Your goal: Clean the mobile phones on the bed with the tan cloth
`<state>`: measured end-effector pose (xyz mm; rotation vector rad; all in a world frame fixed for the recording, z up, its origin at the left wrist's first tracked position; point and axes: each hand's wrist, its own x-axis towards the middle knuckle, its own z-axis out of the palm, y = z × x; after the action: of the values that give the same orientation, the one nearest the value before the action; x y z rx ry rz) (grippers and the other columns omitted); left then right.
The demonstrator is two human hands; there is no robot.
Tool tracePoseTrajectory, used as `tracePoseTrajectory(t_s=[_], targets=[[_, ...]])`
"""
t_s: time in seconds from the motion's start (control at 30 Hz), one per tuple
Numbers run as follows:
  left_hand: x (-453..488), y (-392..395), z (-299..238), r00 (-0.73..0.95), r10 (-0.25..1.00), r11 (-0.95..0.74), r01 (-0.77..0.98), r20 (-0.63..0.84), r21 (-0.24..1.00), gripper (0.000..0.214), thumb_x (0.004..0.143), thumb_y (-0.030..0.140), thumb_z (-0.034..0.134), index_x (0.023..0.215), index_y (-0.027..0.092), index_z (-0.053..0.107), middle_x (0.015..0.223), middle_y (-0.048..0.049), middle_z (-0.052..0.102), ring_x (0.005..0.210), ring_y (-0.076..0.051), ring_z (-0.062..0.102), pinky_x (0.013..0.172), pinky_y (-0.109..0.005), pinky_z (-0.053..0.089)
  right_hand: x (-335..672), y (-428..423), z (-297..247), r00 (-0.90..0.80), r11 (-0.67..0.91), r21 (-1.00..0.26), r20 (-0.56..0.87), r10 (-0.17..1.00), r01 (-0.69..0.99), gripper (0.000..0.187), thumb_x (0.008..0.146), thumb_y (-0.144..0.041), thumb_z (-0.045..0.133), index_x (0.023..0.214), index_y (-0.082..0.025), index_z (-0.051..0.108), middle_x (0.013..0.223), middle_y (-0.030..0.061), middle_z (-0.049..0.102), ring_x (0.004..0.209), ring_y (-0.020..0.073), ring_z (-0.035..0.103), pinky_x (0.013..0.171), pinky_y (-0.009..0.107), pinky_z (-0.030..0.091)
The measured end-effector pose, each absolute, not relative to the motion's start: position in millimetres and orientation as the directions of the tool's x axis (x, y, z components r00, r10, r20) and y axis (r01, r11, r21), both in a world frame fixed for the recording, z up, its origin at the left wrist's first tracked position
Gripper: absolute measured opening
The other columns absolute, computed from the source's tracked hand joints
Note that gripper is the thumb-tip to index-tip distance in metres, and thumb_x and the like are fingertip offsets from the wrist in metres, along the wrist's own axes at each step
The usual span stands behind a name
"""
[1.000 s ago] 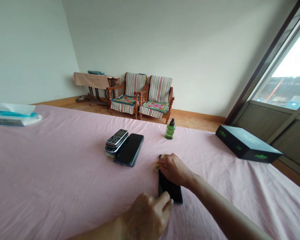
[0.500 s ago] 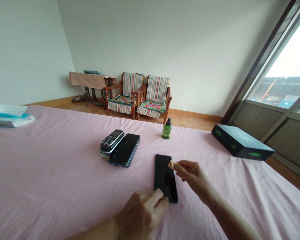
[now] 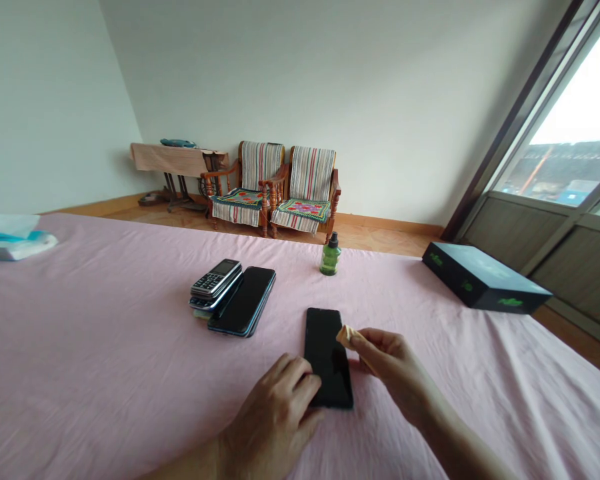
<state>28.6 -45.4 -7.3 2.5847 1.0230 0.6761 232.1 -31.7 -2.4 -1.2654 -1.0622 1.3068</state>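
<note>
A black smartphone (image 3: 326, 347) lies flat, screen up, on the pink sheet in front of me. My left hand (image 3: 280, 407) is at its lower left edge, with bent fingers on the edge and the thumb by the near corner. From the other side, my right hand (image 3: 387, 357) pinches a small folded tan cloth (image 3: 347, 336) over the phone's right edge. Whether the cloth touches the glass I cannot tell. Left of them are more phones: a silver keypad phone (image 3: 217, 278) tops a small stack, leaning against dark smartphones (image 3: 245, 300).
A green spray bottle (image 3: 331, 257) with a black top stands beyond the phone. At the right is a black box (image 3: 485, 277) with green marks; a tissue pack (image 3: 15, 237) lies far left. Two wooden chairs (image 3: 305, 193) and a cloth-covered table (image 3: 173, 160) stand by the wall.
My left hand has moved up and left along the phone's left edge. My right hand still pinches the cloth, slightly lower at the right edge. The view has shifted a little.
</note>
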Motion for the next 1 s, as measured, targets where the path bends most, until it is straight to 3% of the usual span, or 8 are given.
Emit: tracePoseTrajectory(t_s=[0.17,0.4,0.53,0.67,0.83,1.0], targets=[[28,-43,-10,0.599,0.722,-0.689,0.571,0.347,0.447,0.035,0.075,0.005,0.072,0.104,0.02,0.058,0.103,-0.0032,0.061,0.097,-0.024,0.061,0.084,-0.042,0.056,226,-35,5,0.038,-0.127,-0.966,-0.139,0.989,-0.226,0.034,0.071,-0.052,0.075,0.078,-0.018,0.075,0.081,0.0034,0.066,0.076,0.0143,0.056,0.076,0.029,0.047],[22,-41,-7,0.514,0.716,-0.698,0.495,0.473,0.518,0.044,0.081,0.01,0.065,0.122,0.022,0.05,0.103,-0.0044,0.065,0.094,-0.021,0.064,0.084,-0.036,0.056,203,-48,16,-0.063,-0.021,-0.944,0.0,0.998,-0.33,0.028,0.08,-0.046,0.069,0.075,-0.019,0.073,0.069,-0.0011,0.059,0.061,0.009,0.043,0.081,0.033,0.048],[19,-39,-7,0.479,0.659,-0.751,0.463,0.579,0.471,0.046,0.083,0.008,0.058,0.126,0.02,0.049,0.098,-0.0044,0.066,0.087,-0.018,0.066,0.08,-0.031,0.056,205,-47,14,0.026,0.036,-0.982,0.032,0.999,-0.184,0.031,0.079,-0.048,0.069,0.075,-0.018,0.073,0.065,-0.0014,0.057,0.06,0.0093,0.042,0.07,0.026,0.045],[17,-36,-12,0.42,0.616,-0.775,0.475,0.666,0.417,0.042,0.084,0.004,0.053,0.122,0.021,0.052,0.09,-0.0027,0.065,0.079,-0.016,0.065,0.077,-0.027,0.055,213,-41,13,0.18,0.027,-0.999,0.022,0.983,-0.026,0.036,0.076,-0.053,0.069,0.075,-0.017,0.071,0.064,-0.0003,0.056,0.061,0.0108,0.043,0.054,0.022,0.034],[17,-34,-13,0.386,0.565,-0.814,0.406,0.729,0.416,0.04,0.084,0.002,0.052,0.12,0.021,0.053,0.094,-0.0034,0.066,0.084,-0.014,0.066,0.081,-0.023,0.055,218,-38,12,0.253,0.02,-0.999,0.027,0.967,0.028,0.04,0.072,-0.056,0.069,0.074,-0.016,0.071,0.064,0.0005,0.057,0.061,0.0122,0.044,0.053,0.023,0.033],[20,-38,-10,0.437,0.567,-0.822,0.362,0.698,0.44,0.042,0.084,0.002,0.052,0.122,0.021,0.051,0.097,-0.004,0.066,0.09,-0.015,0.066,0.084,-0.024,0.055,220,-38,12,0.306,0.089,-0.993,0.11,0.946,0.083,0.039,0.069,-0.056,0.069,0.071,-0.016,0.07,0.063,0.0011,0.057,0.056,0.012,0.041,0.05,0.025,0.033]])
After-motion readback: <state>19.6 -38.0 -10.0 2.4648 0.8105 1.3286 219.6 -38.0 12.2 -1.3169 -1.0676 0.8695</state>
